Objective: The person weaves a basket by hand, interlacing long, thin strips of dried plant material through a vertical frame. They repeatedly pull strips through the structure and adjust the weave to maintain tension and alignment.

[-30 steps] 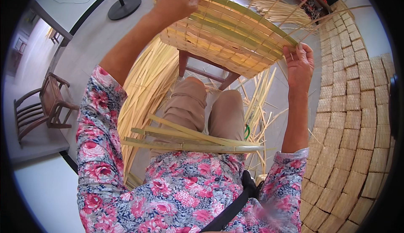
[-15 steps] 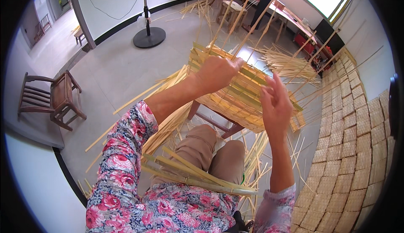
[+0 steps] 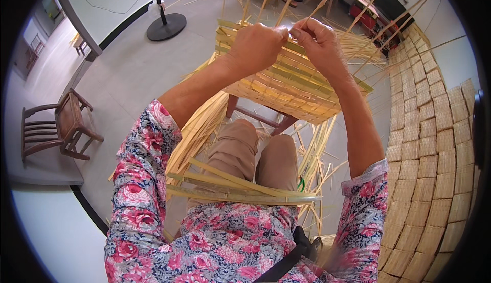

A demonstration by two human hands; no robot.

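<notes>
A partly woven basket (image 3: 307,96) of pale and greenish strips is held up in front of the knees, with its woven side turned toward the wearer, and is seen above a brown wooden stand (image 3: 284,124), whose top is hidden behind the weave. Both hands are brought together at the upper edge of the weave, the fingertips almost meeting. The left hand (image 3: 258,48) is curled over that edge with its back turned to the camera; its fingertips are partly hidden, so what is gripped by it cannot be told. The right hand (image 3: 321,43) is held narrow, thumb and fingers being pinched on a thin stake (image 3: 319,7) that is slanted upward from the weave. More long stakes are spread out along the same edge. Several green-yellow strips (image 3: 245,193) are laid across the lap, over the beige trousers (image 3: 232,150). A thick heap of long strips (image 3: 189,140) is gathered on the floor to the left of the legs, and looser strips (image 3: 312,165) are scattered to the right. Rows of rectangular woven pieces (image 3: 424,170) are ranged along the right side. To the left, a wooden chair (image 3: 70,119) is placed on the grey floor, and a black round-based stand (image 3: 166,27) is seen farther back.
</notes>
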